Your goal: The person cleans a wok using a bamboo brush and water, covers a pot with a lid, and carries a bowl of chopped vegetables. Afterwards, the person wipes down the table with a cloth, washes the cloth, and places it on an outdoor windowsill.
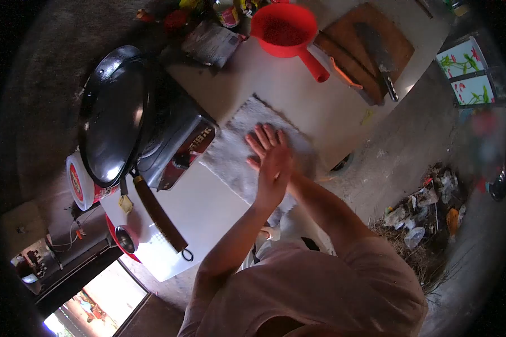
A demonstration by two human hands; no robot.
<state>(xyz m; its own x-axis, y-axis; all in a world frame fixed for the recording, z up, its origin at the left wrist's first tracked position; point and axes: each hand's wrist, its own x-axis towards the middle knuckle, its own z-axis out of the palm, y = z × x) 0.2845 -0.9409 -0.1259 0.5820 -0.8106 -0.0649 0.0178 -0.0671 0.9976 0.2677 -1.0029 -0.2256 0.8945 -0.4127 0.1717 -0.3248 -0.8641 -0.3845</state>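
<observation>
A grey, fluffy cloth [230, 160] lies spread on the pale tabletop [188, 205], reaching its front edge. Flat on the cloth rests my right hand [268, 140], with fingers spread and the thumb out to the left. My left hand [273, 175] lies across the back of the right one, its fingers stretched out and partly merging with it. Neither hand grips the cloth.
Left of the cloth, a black wok [115, 118] sits on a stove [188, 140], its brown handle jutting forward. A red strainer [284, 28] and a cutting board [343, 42] with a knife [376, 50] are at the back. Rubbish [427, 213] lies on the floor at right.
</observation>
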